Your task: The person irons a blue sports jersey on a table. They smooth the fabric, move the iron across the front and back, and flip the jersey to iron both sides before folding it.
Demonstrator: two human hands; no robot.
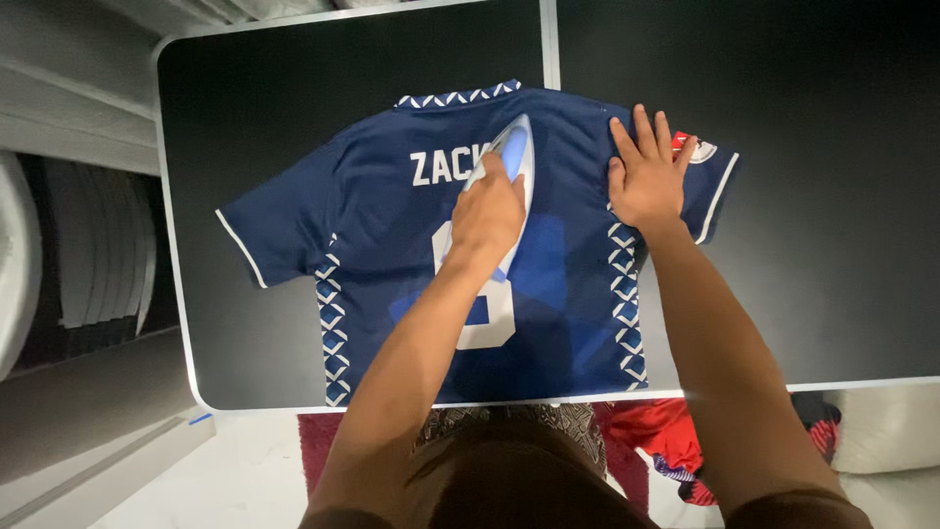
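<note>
Forearms reach in over the table's (186,294) near edge: left hand (487,214) clenched around the iron (512,162), pressing the navy jersey's (382,255) upper back toward the far edge; right hand (646,171) splayed flat, empty, on its shoulder. Lower half looks smooth already, probably.

Both bare forearms are reaching up from the bottom of the frame toward its upper middle, roughly side by side and angling slightly toward each other. The left hand (487,211) is sitting just left of centre with its back facing the camera, the wrist straight and the knuckles raised; its fingers are curling downward and closing in a grip around what it holds, so the fingertips are hidden from view. The right hand (646,171) is lying further to the upper right, palm down and flat, its fingers (641,129) stretching straight and slightly fanned toward the top of the frame, thumb tucked along the left side.
</note>
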